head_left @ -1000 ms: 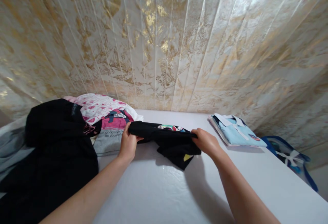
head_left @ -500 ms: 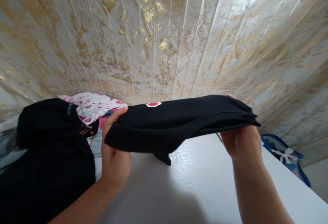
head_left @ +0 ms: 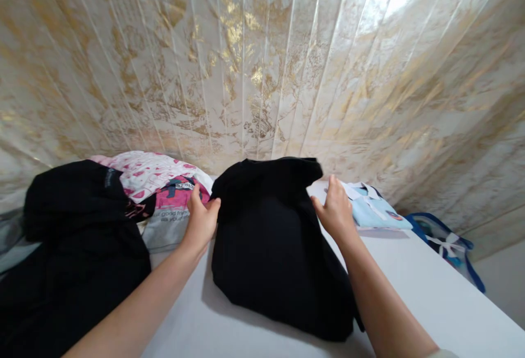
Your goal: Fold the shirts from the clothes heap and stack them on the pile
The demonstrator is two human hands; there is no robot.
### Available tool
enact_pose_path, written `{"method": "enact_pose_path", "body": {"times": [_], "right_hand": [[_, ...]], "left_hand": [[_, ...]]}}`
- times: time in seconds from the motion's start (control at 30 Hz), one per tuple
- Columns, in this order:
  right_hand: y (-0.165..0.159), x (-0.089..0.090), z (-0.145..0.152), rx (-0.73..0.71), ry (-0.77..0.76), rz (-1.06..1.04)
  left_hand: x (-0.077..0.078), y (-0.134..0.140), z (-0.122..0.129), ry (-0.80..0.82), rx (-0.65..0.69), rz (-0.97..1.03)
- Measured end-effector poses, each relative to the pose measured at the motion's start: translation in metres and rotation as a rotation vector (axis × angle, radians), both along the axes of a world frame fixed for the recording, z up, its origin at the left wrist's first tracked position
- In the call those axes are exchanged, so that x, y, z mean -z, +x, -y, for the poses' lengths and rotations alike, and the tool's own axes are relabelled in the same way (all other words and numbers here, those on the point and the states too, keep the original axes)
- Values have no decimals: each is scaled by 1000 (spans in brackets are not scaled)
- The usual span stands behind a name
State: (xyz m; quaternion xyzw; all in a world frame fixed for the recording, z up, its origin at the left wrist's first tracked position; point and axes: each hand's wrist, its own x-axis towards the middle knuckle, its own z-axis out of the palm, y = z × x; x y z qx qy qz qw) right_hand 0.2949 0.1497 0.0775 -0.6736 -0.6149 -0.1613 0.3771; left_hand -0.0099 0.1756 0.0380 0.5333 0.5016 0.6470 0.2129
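Note:
A black garment (head_left: 279,254) sits in front of me over the white table, its upper part bunched and folded over. What kind of garment it is does not show. My left hand (head_left: 200,218) is at its left edge, thumb against the cloth and index finger spread away. On the other side, my right hand (head_left: 336,210) is open, its thumb by the garment's right edge and its fingers pointing up. The lower fingers of both hands are partly hidden.
At the left lies a heap of clothes with a black garment (head_left: 74,259), a white and pink printed cloth (head_left: 151,169) and a grey printed shirt (head_left: 164,229). A folded light-blue garment (head_left: 375,210) is at the back right. Beyond the table (head_left: 443,292) stands a clear blue-edged bag (head_left: 447,246). A gold-patterned curtain (head_left: 254,63) hangs behind.
The black garment, held folded between both hands before, has come down and spread toward me. Its red and white print is out of sight. My hands have moved closer together and their fingers have spread.

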Motion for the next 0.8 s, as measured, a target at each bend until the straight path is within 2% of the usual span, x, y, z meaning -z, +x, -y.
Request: {"method": "enact_pose_path", "body": {"times": [0.07,0.13,0.2,0.33,0.4,0.47,0.57,0.7,0.8], "right_hand": [[1,9,-7,44,-111,76],[-1,12,-7,5,-190,127],[-7,14,-4,-81,-303,151],[-28,29,-3,-280,-669,183],[-33,42,-7,-338,-806,216],[-29,52,-13,-273,-872,242],[-8,57,-22,-44,-899,239],[23,46,-24,219,-920,190],[24,32,-16,307,-812,243]], "left_hand": [[10,5,-5,-29,-42,-86],[14,9,-3,-9,4,-231],[14,17,7,-27,134,-398],[18,36,31,-203,527,-708],[22,42,39,-247,609,-892],[24,42,41,-269,571,-1055],[22,39,39,-316,478,-1185],[18,35,37,-373,441,-1258],[17,34,40,-449,371,-1310]]}}
